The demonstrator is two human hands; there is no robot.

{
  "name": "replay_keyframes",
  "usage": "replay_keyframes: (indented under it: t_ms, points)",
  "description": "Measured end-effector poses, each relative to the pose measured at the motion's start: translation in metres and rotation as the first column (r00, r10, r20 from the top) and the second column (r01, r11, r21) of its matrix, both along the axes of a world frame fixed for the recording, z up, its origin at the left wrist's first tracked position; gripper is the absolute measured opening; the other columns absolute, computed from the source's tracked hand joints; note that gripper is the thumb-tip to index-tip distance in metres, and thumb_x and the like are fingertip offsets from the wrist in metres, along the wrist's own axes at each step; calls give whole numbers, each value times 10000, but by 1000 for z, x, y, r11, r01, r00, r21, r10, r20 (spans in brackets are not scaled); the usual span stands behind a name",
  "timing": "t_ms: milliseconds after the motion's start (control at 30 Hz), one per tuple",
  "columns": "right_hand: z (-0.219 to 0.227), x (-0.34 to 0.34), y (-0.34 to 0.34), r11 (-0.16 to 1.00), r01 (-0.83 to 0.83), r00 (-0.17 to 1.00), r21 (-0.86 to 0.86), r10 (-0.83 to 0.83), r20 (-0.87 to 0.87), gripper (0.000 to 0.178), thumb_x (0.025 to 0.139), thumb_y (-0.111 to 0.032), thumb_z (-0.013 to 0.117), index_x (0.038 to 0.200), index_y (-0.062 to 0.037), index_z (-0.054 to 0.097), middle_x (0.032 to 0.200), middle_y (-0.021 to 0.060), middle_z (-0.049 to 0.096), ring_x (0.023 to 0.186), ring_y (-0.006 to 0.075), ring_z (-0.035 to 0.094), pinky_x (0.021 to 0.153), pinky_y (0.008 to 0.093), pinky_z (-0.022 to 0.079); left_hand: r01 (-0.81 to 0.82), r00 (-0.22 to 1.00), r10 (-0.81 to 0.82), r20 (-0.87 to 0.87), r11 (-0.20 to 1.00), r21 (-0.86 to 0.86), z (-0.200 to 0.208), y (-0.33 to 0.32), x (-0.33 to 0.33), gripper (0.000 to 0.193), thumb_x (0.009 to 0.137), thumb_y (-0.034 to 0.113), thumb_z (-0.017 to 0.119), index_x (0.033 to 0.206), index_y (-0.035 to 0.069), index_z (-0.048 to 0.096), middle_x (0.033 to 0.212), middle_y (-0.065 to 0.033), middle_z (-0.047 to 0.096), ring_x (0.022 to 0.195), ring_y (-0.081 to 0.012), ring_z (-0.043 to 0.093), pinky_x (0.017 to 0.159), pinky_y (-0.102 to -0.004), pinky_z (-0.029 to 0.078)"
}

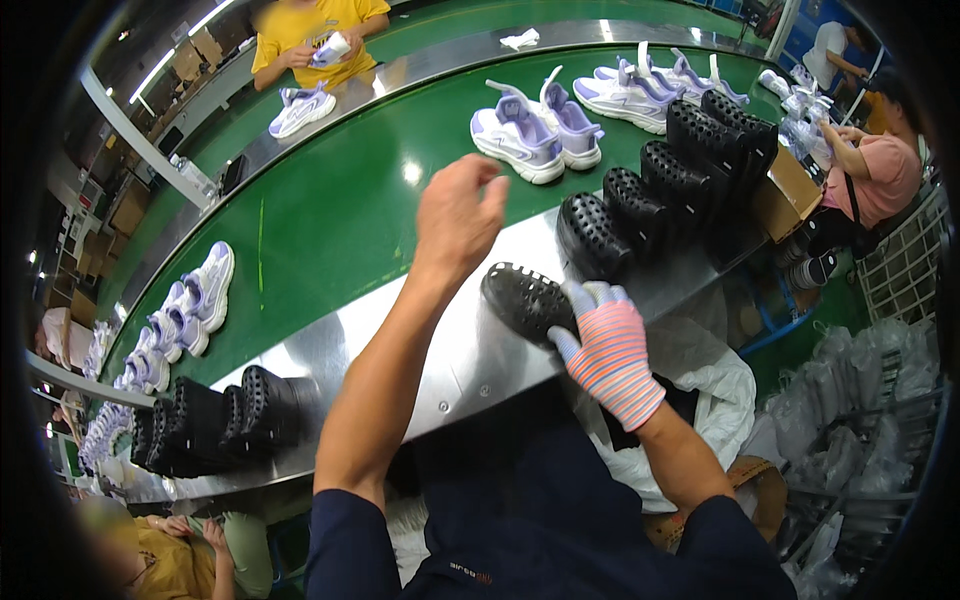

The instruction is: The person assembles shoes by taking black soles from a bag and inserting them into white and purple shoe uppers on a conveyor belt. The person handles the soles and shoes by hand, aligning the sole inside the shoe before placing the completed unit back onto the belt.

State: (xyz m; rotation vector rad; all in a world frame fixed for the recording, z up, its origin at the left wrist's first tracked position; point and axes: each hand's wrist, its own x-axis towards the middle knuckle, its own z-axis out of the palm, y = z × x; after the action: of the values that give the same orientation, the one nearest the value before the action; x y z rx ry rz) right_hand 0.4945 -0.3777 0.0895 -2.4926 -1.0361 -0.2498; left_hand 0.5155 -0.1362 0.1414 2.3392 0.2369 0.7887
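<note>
My right hand (pixel 612 355), in a striped knit glove, grips the near end of a black perforated shoe last (pixel 522 300). That last is tilted over the metal ledge (pixel 450 385), its holed upper side showing. My bare left hand (pixel 460 215) hangs over the green belt's near edge, left of and beyond the last. Its fingers are loosely bent, with the thumb apart, and nothing shows in them. Beyond my left hand a pair of white and lilac sneakers (pixel 520 140) stands on the belt. Several more black lasts (pixel 597 235) stand in a row right of the held one.
More sneakers (pixel 212 285) line the green belt (pixel 330 200) at left, beside black lasts (pixel 262 405) on the ledge. A white plastic bag (pixel 725 400) hangs below my right arm. Co-workers sit at right and lower left; one in yellow (pixel 320 35) handles a shoe across the belt.
</note>
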Motion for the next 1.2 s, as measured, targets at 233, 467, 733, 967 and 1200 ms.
replay_keyframes:
  t_ms: [233,467,733,967,1200]
  points:
    - [4,-7,6,983,-16,994,185,35,-102,568,788,-158,821,1304,-33,618,1137,189,625,1018,406,581,889,484,500,246,866,-20,-500,887,391,-9,-11,160,668,875,366,747,1467,122,554,1229,-285,687,1185,-441,639,1056,-507,496]
    - [16,-29,-43,960,0,996,281,24,-83,607,759,-183,839,1305,-18,634,1130,173,615,952,390,594,835,482,502,320,720,-114,-685,930,181,-53,5,261,937,813,574,815,1502,25,494,1408,-212,642,1290,-346,630,1071,-443,513]
    - [11,-51,-83,857,203,903,474,23,-429,637,798,-333,887,1259,23,630,1092,193,641,970,326,638,882,395,514,119,839,34,-543,962,244,-17,78,228,597,785,560,851,1022,16,783,1010,-233,762,936,-384,746,806,-460,569]
    - [35,-34,-75,665,300,735,684,297,-610,640,896,-362,851,1277,81,591,1083,102,637,1000,177,619,906,328,510,-27,826,209,-524,943,333,59,68,6,403,825,399,833,1021,54,758,892,-225,742,844,-386,735,747,-472,562]
    - [64,-44,-36,736,206,442,645,518,-732,569,866,-158,851,1315,78,594,1175,102,679,1048,139,648,934,282,528,-263,779,390,-490,914,310,-21,-11,-187,347,852,300,797,1077,59,685,807,-205,720,806,-422,713,707,-525,551]
